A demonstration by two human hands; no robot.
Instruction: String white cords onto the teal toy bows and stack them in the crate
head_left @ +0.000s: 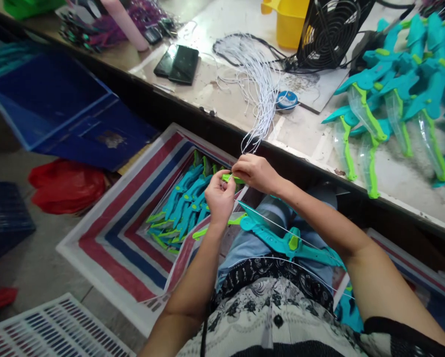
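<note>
Worn workbench (225,101) across the far side, carrying white cords (261,79), a black fan (330,29), two phones (177,63) and, far right, heaped bows (401,94). Concrete floor (32,267) at left, with a blue crate (39,94) and a striped sack (121,238). The toy bow (282,237) lies over the lap. The left hand (219,196) pinches its green tip, and the right hand (255,172) pinches the string (267,222) there, just below the hanging cords.

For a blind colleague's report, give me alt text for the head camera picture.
The left hand and right hand pinch the green tip of a teal toy bow lying across the person's lap. A striped bag of more bows sits below; white cords lie on the bench.
</note>
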